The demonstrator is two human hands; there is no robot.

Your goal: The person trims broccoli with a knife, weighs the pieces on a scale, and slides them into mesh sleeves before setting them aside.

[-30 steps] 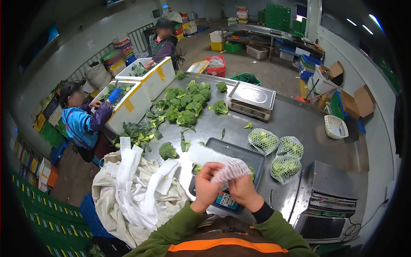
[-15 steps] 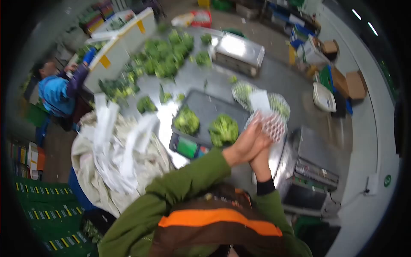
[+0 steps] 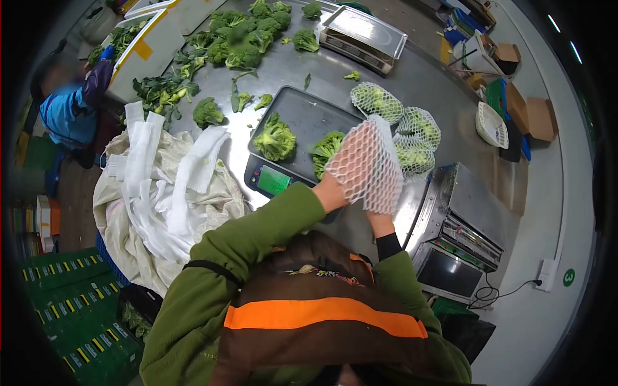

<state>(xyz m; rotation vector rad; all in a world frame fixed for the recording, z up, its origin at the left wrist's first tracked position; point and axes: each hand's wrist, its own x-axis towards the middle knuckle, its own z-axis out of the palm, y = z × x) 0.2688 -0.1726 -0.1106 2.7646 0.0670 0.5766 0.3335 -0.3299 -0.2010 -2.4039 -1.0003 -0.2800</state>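
A white foam net (image 3: 386,151) is stretched over both of my hands above the right edge of the scale. Through its mesh my left hand (image 3: 351,161) shows, fingers stretched out. My right hand (image 3: 381,193) is mostly hidden by the net, with only the wrist plain below it. On the dark tray (image 3: 309,106) of the scale lie one broccoli head (image 3: 275,140) at the left and another (image 3: 327,151) partly behind my left hand. The scale's green display (image 3: 273,181) is lit. Several netted broccoli heads (image 3: 415,128) lie just right of the tray.
Loose broccoli (image 3: 244,38) is piled at the table's back. A second scale (image 3: 364,32) stands behind. At left are a cloth sack (image 3: 119,212) with white nets (image 3: 145,154) and a person in blue (image 3: 67,119). A metal machine (image 3: 473,215) stands at right.
My hands were together beside the crumpled net; now they are inside it and it is stretched over them. They have moved slightly left, and the camera view has shifted.
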